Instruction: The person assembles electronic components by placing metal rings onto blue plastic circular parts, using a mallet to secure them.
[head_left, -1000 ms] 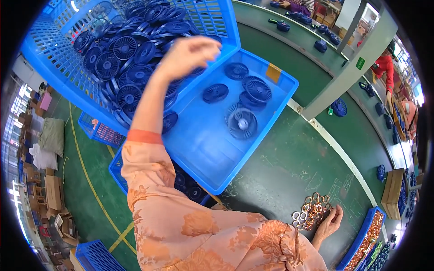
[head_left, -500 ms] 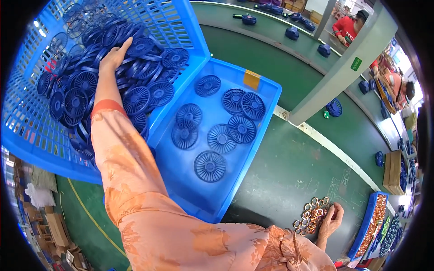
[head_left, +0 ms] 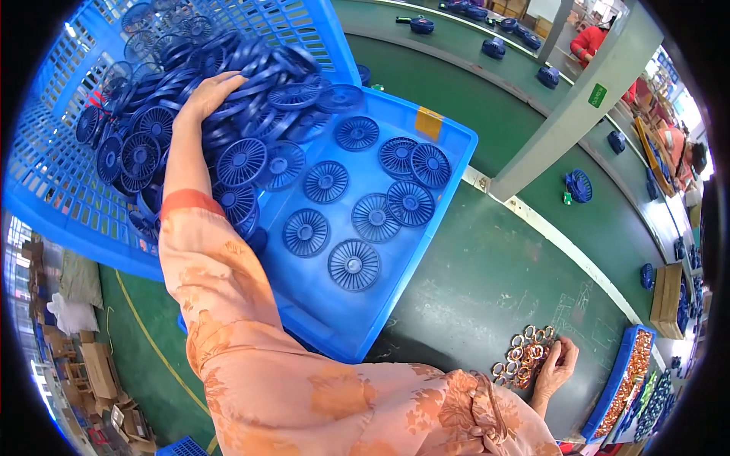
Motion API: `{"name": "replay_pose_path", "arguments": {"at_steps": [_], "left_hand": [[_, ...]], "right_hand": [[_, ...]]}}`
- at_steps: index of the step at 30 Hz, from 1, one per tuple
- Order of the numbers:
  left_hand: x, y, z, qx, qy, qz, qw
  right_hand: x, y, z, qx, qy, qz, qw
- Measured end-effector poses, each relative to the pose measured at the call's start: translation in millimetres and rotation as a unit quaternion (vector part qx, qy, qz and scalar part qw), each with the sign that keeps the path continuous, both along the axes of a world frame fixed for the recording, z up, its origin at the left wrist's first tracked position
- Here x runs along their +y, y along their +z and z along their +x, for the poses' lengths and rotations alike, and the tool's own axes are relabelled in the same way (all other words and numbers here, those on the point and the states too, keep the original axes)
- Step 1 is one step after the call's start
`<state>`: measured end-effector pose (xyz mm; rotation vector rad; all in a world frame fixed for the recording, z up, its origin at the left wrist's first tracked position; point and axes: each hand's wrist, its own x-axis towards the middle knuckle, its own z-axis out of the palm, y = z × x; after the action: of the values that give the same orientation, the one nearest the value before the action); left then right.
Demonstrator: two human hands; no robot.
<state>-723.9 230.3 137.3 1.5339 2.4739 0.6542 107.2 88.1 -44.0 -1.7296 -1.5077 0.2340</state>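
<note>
My left hand [head_left: 211,96] reaches into a tilted blue slatted basket [head_left: 57,209]. Its fingers are stretched out across a heap of dark blue round fan grilles [head_left: 156,124], and part of the palm is hidden against them. Below the basket's mouth, several more fan grilles [head_left: 354,264] lie flat and apart in a shallow blue tray [head_left: 323,319]. Far to the right, my right hand [head_left: 557,368] rests on the green table beside a small pile of shiny metal rings [head_left: 525,357]. Its fingers are loosely bent at the pile's edge, with nothing visible in them.
A pale metal post [head_left: 578,106] rises beyond the tray. Behind it, blue fan parts [head_left: 493,49] sit along a green conveyor [head_left: 456,64], with people working there. A long blue bin [head_left: 620,384] of copper-coloured parts stands right of my right hand. Cardboard boxes lie on the floor at left.
My left hand has shifted slightly right and down over the heap. Grilles at the basket's mouth have slid toward the tray, some blurred. My right hand has stayed by the rings.
</note>
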Motion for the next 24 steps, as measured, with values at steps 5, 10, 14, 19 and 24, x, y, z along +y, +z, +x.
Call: {"name": "replay_pose_path", "arguments": {"at_steps": [5,10,14,19,24], "left_hand": [[-29,-6,42,-0.031,-0.025,0.099,0.994],[-42,4,115,-0.042,-0.103,0.129,0.985],[-62,3,159,-0.018,-0.163,0.144,0.976],[-67,-21,212,-0.055,-0.252,0.102,0.961],[-30,-6,212,-0.188,-0.237,0.104,0.947]], "right_hand": [[-1,-5,6,0.005,0.018,0.019,1.0],[-2,-8,10,0.027,0.018,0.017,0.999],[-2,-12,11,0.034,0.028,0.028,0.999],[-4,-11,13,0.03,0.027,0.027,0.999],[-3,-11,12,0.021,0.016,0.026,0.999]]}}
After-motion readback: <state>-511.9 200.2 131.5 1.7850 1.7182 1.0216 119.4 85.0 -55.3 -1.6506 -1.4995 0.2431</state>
